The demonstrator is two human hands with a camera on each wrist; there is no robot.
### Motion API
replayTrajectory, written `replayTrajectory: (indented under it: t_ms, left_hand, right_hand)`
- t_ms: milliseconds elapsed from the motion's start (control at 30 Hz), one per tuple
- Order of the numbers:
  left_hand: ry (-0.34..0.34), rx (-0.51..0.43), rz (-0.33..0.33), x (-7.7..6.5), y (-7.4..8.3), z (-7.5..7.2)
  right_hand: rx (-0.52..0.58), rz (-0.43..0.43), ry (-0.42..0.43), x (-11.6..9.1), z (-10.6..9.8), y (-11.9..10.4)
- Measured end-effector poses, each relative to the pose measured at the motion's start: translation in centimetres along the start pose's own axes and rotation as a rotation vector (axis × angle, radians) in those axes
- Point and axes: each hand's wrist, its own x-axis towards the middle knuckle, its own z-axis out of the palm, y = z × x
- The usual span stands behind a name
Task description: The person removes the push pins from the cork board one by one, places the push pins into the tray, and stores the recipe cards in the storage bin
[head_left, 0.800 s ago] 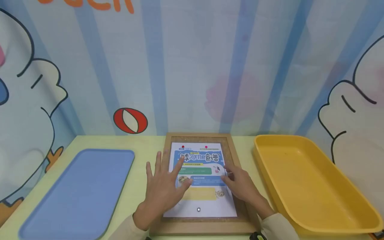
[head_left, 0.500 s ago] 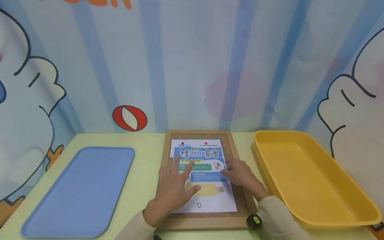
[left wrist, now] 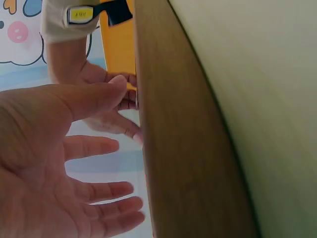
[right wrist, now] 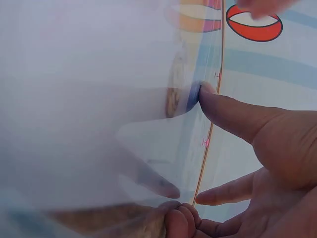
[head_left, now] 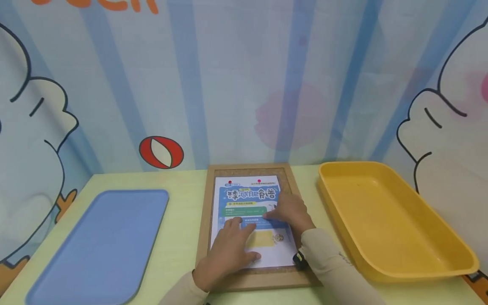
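Note:
A printed poster sheet (head_left: 263,254) with Chinese lettering lies on a wood-framed cork board (head_left: 203,220). Two pins, one red (head_left: 230,182) and one pink (head_left: 259,181), stand at its top edge. My left hand (head_left: 230,250) is over the sheet's lower left, fingers spread and slightly bent, holding nothing; in the left wrist view the hand (left wrist: 54,163) hovers beside the frame's edge. My right hand (head_left: 291,212) reaches over the sheet's right side. In the right wrist view its thumb (right wrist: 223,109) touches the glossy sheet, the index finger is straight and the other fingers curl near the surface.
A blue tray (head_left: 103,245) lies to the left of the board. On the right stands a deep yellow bin (head_left: 381,212), close to the frame. Behind the pale yellow table (head_left: 183,203) hangs a striped cartoon backdrop (head_left: 236,84).
My right hand has moved left, further onto the sheet. My left hand has come right and nearer, its fingers less spread, and the silver pin at the sheet's bottom is now hidden.

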Motion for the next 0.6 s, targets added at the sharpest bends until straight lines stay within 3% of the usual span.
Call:
replayTrajectory:
  t_ms: [367,600]
  left_hand:
    - [-0.067,-0.003,0.039,-0.2,0.74,0.13]
    - [-0.119,-0.118,0.073,-0.18,0.76,0.23]
  right_hand:
    - [0.03,0.07,0.004,0.06,-0.15,-0.33]
    - [0.118,0.084,0.03,0.4,-0.12,-0.01]
